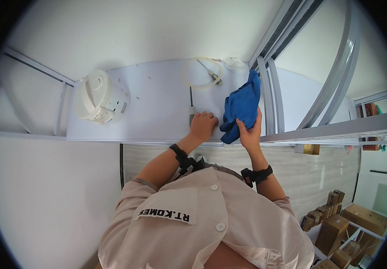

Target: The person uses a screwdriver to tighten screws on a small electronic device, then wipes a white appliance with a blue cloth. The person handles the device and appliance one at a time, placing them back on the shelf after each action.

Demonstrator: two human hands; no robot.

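Note:
My right hand [250,133] grips a folded, bunched blue cloth [242,105] near the right end of the white tabletop [157,107], thumb on top of it. My left hand [203,124] rests on the table near the front edge, just left of the cloth, its fingers curled down. Whatever lies under those fingers, if anything, is hidden. Close against its left side lies a screwdriver [192,110] with a grey handle and a dark shaft pointing away from me. Farther back, a second tool with a thin shaft and grey handle [215,77] lies inside a thin, pale yellow ring [185,67].
A white rice cooker [103,96] stands at the table's left end. Crumpled white material [233,62] lies at the back right. Grey metal frame bars [274,96] border the right side. Cardboard boxes [332,233] stand on the floor at the lower right.

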